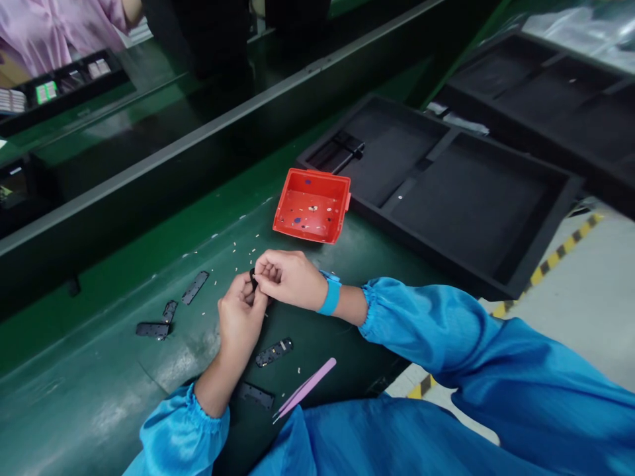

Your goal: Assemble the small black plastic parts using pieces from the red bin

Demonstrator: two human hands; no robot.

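Note:
Between my two hands is a small black plastic part [253, 280], mostly hidden by fingers. My left hand [240, 314] is closed around it from the left. The thumb and forefinger of my right hand [292, 281] pinch at its upper edge; whether they hold a tiny piece there I cannot make out. Several similar black plastic parts lie on the green mat: one [195, 287] left of my hands, an overlapping pair [156, 328] farther left, one [274, 353] below, and one [256, 395] near my left sleeve. Pink tweezers [307, 389] lie close to my body.
A red bin [311, 211] with small bits in it stands beyond my hands. Tiny pale pieces [235, 251] are scattered on the green table [99, 383]. Black divided trays [476, 205] are at right. Across a raised rail [218, 125], a person in pink [59, 30] is partly visible.

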